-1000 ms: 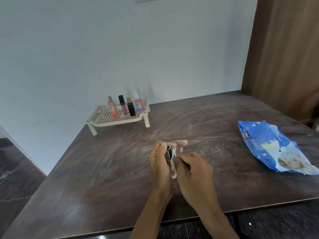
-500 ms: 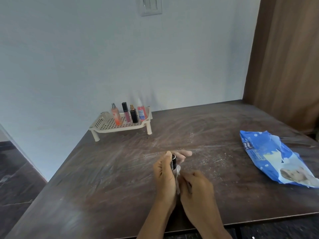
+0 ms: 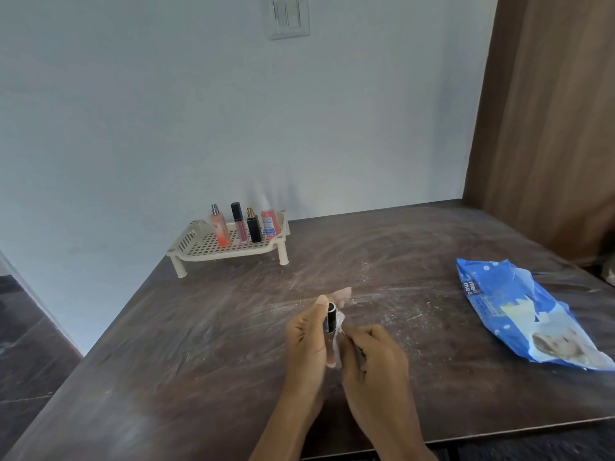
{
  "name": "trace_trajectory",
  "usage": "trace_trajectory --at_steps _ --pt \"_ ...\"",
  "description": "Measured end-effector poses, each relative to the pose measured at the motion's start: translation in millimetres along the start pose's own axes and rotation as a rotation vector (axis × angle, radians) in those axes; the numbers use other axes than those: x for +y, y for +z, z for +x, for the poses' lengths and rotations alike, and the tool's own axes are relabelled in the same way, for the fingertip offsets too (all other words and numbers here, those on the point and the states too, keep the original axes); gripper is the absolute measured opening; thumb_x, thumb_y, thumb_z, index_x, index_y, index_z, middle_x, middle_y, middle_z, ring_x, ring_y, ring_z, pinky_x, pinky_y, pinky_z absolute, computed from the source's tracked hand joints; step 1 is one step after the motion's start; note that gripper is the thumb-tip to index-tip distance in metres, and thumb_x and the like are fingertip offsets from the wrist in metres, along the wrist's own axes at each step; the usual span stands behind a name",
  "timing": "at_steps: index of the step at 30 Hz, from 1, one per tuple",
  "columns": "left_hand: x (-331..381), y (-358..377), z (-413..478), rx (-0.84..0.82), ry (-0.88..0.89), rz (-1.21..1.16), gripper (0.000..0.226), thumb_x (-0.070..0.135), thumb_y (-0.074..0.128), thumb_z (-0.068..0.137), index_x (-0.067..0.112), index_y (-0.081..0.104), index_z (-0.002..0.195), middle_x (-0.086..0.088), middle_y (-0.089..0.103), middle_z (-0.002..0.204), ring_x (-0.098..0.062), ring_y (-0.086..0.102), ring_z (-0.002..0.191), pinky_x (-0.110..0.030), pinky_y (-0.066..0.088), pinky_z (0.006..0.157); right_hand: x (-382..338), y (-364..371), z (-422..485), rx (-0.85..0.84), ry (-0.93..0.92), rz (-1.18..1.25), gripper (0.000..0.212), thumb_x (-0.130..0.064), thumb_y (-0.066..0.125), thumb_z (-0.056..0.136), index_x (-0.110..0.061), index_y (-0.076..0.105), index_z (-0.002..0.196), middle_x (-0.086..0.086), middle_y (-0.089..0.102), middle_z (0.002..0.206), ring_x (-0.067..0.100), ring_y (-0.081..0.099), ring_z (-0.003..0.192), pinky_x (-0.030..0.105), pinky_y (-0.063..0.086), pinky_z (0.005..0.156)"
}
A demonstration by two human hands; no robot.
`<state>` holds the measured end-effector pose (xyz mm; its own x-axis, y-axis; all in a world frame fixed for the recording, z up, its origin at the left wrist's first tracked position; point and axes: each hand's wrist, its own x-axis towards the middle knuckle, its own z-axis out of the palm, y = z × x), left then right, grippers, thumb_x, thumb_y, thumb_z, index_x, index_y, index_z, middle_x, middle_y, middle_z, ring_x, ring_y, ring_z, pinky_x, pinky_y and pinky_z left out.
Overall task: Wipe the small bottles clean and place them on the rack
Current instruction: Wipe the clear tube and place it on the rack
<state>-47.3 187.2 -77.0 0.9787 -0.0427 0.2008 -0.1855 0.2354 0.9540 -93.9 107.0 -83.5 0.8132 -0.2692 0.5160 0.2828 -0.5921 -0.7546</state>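
Near edge of counter [image 3: 199,327]: left hand [image 3: 306,341] grips a small black-capped bottle [image 3: 331,317] upright, thumb curled alongside it. Right hand [image 3: 376,361], fingers curled, pinches a white wipe [image 3: 339,325] against the bottle's right side. Blue wipes pack [image 3: 519,311] lies well right. Far left: rack [image 3: 225,256] carrying four upright bottles [image 3: 239,224].

Tabletop [image 3: 199,344]: dark wood-look, matt, whitish dusty smears. Rack [image 3: 186,239]: cream plastic, perforated. Wipes pack [image 3: 499,311]: glossy blue plastic film. Small bottle [image 3: 331,318]: glossy black cap. Wipe [image 3: 339,321]: white, soft, cloth-like.
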Motion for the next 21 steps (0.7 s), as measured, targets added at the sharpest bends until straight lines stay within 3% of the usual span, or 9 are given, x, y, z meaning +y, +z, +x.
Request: trace_trajectory --at_steps 2,4,5,7,10,14,17,19,21 --pt "6.5 -1.3 -6.0 -0.007 -0.012 0.013 0.033 0.034 0.048 0.099 0.025 0.08 0.096 0.0 0.072 0.079 -0.015 0.054 0.054 -0.03 0.039 0.052 0.6 -2.0 -0.1 0.006 -0.018 -0.003 0.017 -0.005 0.065 0.088 -0.016 0.073 0.078 -0.012 0.053 0.07 0.0 0.056 0.076 0.003 0.039 0.059" --pt "8.7 0.9 -9.9 0.021 0.013 -0.021 0.031 0.03 0.049 0.1 0.018 0.078 0.099 -0.003 0.078 0.096 -0.016 0.072 0.077 -0.027 0.048 0.06 2.7 -1.4 -0.9 0.006 -0.029 -0.02 0.016 -0.007 0.065 0.088 -0.019 0.073 0.081 -0.012 0.051 0.068 0.001 0.056 0.072 0.004 0.038 0.056" --pt "8.8 2.2 -10.8 0.029 0.029 -0.039 0.032 0.026 0.047 0.102 0.015 0.077 0.1 -0.003 0.078 0.102 -0.013 0.074 0.094 -0.023 0.052 0.071 4.9 -0.1 -1.9 0.006 -0.035 -0.031 0.015 -0.007 0.066 0.087 -0.019 0.074 0.084 -0.012 0.05 0.067 0.001 0.055 0.071 0.004 0.037 0.056" --pt "7.4 4.2 -9.6 0.031 0.052 -0.063 0.035 0.02 0.043 0.105 0.01 0.075 0.092 -0.006 0.078 0.105 -0.014 0.071 0.109 -0.026 0.049 0.088 9.3 4.3 -6.0 0.005 -0.022 -0.034 0.015 -0.007 0.067 0.087 -0.018 0.075 0.093 -0.011 0.051 0.068 0.002 0.055 0.073 0.004 0.038 0.055" --pt "4.4 6.6 -6.6 0.042 0.068 -0.052 0.04 0.019 0.038 0.106 0.006 0.067 0.081 -0.009 0.077 0.106 -0.016 0.07 0.112 -0.031 0.046 0.091 9.0 7.3 -9.0 -0.014 0.014 -0.016 0.014 -0.007 0.066 0.088 -0.018 0.075 0.09 -0.009 0.052 0.069 0.007 0.055 0.077 0.009 0.041 0.057" --pt "1.4 8.3 -4.6 0.004 0.068 -0.076 0.044 0.02 0.034 0.107 -0.005 0.069 0.094 -0.009 0.076 0.113 -0.019 0.068 0.115 -0.033 0.048 0.096 -12.5 -1.4 4.4 0.053 -0.024 0.041 0.02 -0.014 0.061 0.09 -0.018 0.069 0.073 -0.011 0.053 0.069 0.007 0.057 0.075 0.007 0.04 0.058" --pt "1.6 3.9 -3.1 -0.011 0.038 -0.092 0.047 0.021 0.032 0.109 0.0 0.073 0.106 -0.006 0.074 0.119 -0.019 0.067 0.118 -0.035 0.049 0.097 -17.4 0.1 7.0 0.089 -0.081 0.047 0.017 -0.017 0.059 0.093 -0.021 0.073 0.084 -0.013 0.053 0.072 0.004 0.057 0.075 0.004 0.04 0.06" --pt "-0.3 0.1 -1.1 -0.013 0.043 -0.099 0.047 0.021 0.031 0.108 0.0 0.073 0.105 -0.009 0.074 0.119 -0.021 0.066 0.119 -0.04 0.046 0.103 -5.2 5.8 1.6 0.083 -0.088 -0.017 0.013 -0.011 0.064 0.09 -0.019 0.074 0.093 -0.015 0.05 0.071 0.003 0.056 0.073 0.003 0.039 0.058" --pt "-0.3 -0.1 1.0 -0.001 0.046 -0.094 0.048 0.02 0.032 0.108 -0.001 0.074 0.1 -0.012 0.075 0.113 -0.023 0.068 0.116 -0.044 0.045 0.106 10.2 10.9 -4.0 0.02 -0.054 -0.071 0.014 -0.005 0.068 0.085 -0.017 0.074 0.09 -0.016 0.046 0.07 0.002 0.055 0.074 0.002 0.037 0.057"
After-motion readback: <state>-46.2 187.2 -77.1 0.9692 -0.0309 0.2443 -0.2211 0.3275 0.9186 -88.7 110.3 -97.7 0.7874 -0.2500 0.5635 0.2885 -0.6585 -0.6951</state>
